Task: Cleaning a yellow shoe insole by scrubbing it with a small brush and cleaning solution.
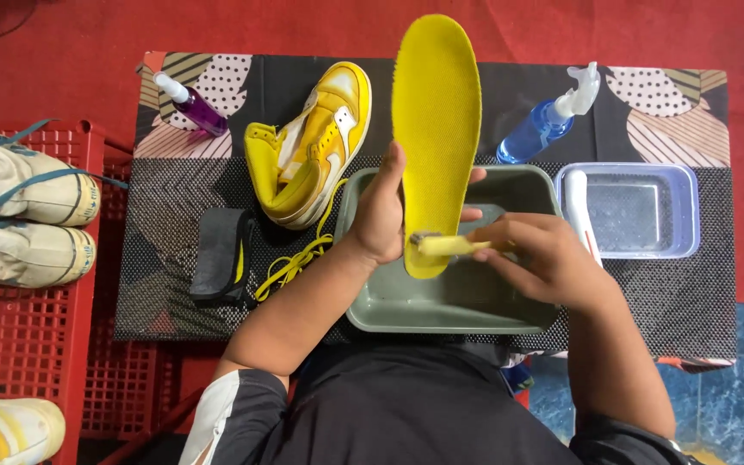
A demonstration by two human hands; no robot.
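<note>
Left hand point(382, 215) gripping yellow insole point(435, 129) upright above grey-green basin point(389, 306); right hand point(537, 257) closed on small brush point(445, 246) at its heel. Clear tub point(686, 211) just right, apparently empty; yellow sneaker point(313, 146) left.

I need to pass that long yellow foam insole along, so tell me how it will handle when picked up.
The long yellow foam insole probably feels light: the left hand alone holds it upright. It looks thin, so it likely bends easily. Its dotted surface may give some grip, though the right hand is brushing it over the grey-green basin, so possibly wet.
</note>
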